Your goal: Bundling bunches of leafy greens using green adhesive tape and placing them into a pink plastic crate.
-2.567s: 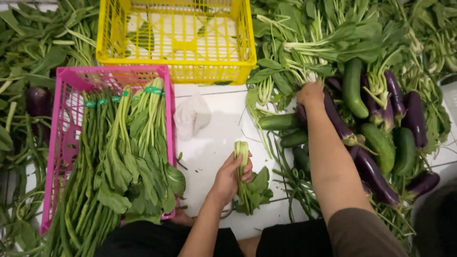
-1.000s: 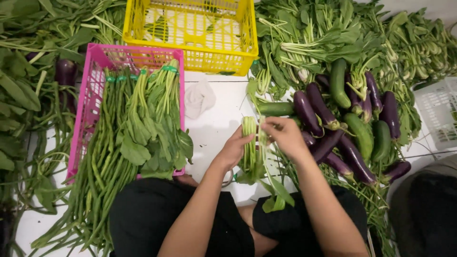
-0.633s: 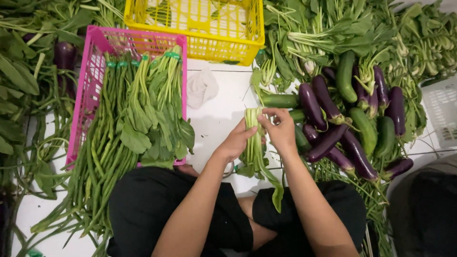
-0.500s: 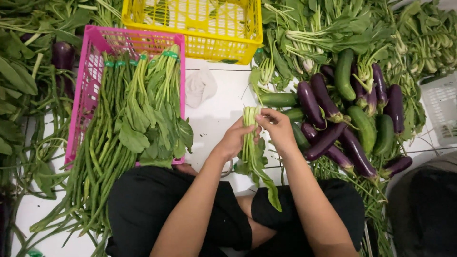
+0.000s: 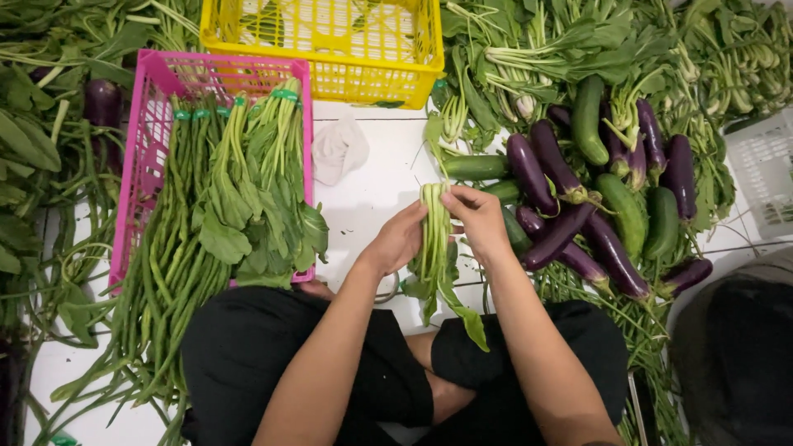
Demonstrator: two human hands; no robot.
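Observation:
A small bunch of leafy greens (image 5: 435, 248) hangs stems-up over the white floor in front of my crossed legs. My left hand (image 5: 400, 241) grips the bunch from the left, around its pale stems. My right hand (image 5: 479, 221) closes on the same stems from the right, fingers near the cut ends. The leaves droop down toward my knee.
A pink crate (image 5: 157, 91) at left holds tied bundles of long beans and greens. A yellow crate (image 5: 330, 41) stands behind. Purple eggplants (image 5: 570, 223) and cucumbers (image 5: 588, 120) lie at right among heaps of loose greens. A crumpled white cloth (image 5: 337, 149) lies on the floor.
My right hand came back from the vegetable pile at right and joined my left hand on the bunch. The bunch was lifted upright and its stems gathered together.

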